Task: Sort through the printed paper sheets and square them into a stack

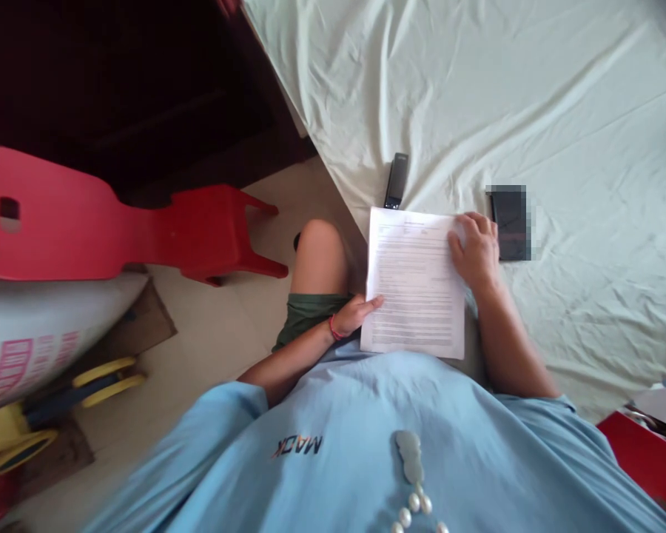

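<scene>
A printed sheet of paper (414, 285), seemingly the top one of a thin stack, lies at the front of my body, partly over the edge of the cloth-covered surface. My left hand (355, 314) grips its lower left edge, thumb on top and the other fingers hidden beneath. At the upper right corner, my right hand (476, 252) holds the paper, its thumb on the printed face and its bent fingers at the edge. Just past the top edge lies a dark, narrow device (397, 180), its lower end close to the paper.
Right of my right hand lies a partly blurred dark flat object (509, 224) on the pale wrinkled cloth (477, 89). To the left stand a red plastic chair (160, 237), a white printed sack (49, 333) and a yellow-and-blue object (61, 407). Something red (644, 459) is at lower right.
</scene>
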Motion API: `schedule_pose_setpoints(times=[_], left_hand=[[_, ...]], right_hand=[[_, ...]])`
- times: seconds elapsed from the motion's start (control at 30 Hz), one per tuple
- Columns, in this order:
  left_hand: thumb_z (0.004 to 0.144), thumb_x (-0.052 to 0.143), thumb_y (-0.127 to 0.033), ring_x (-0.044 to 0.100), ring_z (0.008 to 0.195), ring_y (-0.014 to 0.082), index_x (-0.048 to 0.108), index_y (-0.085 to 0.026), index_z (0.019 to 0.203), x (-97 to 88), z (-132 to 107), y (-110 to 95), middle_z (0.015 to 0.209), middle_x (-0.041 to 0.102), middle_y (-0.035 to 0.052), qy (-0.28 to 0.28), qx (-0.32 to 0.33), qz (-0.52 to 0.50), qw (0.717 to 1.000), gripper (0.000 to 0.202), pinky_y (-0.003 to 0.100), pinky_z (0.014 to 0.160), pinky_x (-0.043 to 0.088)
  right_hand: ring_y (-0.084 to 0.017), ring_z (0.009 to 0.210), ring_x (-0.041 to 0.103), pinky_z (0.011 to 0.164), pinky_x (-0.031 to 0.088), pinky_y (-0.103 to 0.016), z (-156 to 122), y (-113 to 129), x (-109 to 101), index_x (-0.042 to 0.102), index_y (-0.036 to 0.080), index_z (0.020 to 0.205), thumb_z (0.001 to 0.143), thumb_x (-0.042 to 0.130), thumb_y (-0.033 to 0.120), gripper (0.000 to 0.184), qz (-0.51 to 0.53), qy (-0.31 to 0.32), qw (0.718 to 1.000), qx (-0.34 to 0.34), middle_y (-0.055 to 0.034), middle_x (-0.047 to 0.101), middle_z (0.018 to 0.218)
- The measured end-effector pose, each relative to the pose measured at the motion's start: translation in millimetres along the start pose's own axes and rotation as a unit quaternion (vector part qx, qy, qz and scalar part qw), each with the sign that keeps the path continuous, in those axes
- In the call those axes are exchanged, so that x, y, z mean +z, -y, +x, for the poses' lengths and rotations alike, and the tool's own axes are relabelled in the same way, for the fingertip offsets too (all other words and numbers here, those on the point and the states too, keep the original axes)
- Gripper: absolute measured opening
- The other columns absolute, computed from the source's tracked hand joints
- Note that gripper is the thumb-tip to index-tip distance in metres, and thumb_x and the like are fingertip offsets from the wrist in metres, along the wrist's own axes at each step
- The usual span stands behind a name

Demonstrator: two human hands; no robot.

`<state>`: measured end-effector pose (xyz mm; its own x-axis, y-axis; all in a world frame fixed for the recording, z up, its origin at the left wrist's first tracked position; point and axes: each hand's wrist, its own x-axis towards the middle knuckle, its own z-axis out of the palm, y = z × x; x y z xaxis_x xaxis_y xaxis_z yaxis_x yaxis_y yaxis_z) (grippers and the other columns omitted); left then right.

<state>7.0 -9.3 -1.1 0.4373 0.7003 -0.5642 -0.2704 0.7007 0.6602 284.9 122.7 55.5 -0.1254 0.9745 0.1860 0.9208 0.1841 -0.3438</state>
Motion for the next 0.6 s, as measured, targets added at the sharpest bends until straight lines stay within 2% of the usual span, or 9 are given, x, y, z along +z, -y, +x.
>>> schedule_pose_setpoints(times=[0.13,0.27,0.4,0.6], left_hand=[[0.069,0.088,-0.073,0.077,0.099,0.0316,0.08,-0.007,0.099,0.9,-0.3,-0.1,0.104,0.081,0.0175,-0.007,0.003,-0.007,1.0,0.073,0.047,0.102,0.057],[0.07,0.087,-0.073,0.077,0.1,0.033,0.08,-0.007,0.099,0.7,-1.7,-0.1,0.106,0.081,0.0188,-0.015,-0.001,0.001,1.0,0.073,0.048,0.101,0.057],[0.073,0.087,-0.071,0.077,0.104,0.0341,0.08,-0.007,0.102,1.8,-2.4,-0.4,0.11,0.081,0.0193,-0.021,0.009,0.001,1.0,0.071,0.049,0.105,0.055],[0.071,0.087,-0.072,0.076,0.109,0.0356,0.079,-0.007,0.106,7.9,-0.8,-1.6,0.111,0.08,0.0201,-0.033,0.018,0.002,0.999,0.075,0.049,0.104,0.056]], right_hand=[[-0.034,0.107,0.067,0.101,0.053,-0.056,-27.9,-4.3,-5.5,0.069,0.022,0.124,0.096,0.051,0.037,0.036,0.011,-0.047,0.996,0.076,-0.016,0.073,0.116],[-0.026,0.076,0.067,0.081,0.056,-0.045,-45.2,-0.5,-4.9,0.068,0.025,0.112,0.092,0.058,0.046,0.03,0.093,-0.028,0.983,0.158,-0.007,0.074,0.091],[-0.024,0.071,0.067,0.074,0.055,-0.041,-47.9,3.7,-2.7,0.065,0.027,0.088,0.085,0.067,0.051,0.024,0.153,-0.029,0.968,0.199,-0.0036,0.073,0.079],[-0.022,0.065,0.064,0.067,0.054,-0.038,-43.8,7.6,-7.0,0.062,0.029,0.078,0.084,0.066,0.047,0.02,0.217,-0.038,0.954,0.203,-0.001,0.07,0.071]])
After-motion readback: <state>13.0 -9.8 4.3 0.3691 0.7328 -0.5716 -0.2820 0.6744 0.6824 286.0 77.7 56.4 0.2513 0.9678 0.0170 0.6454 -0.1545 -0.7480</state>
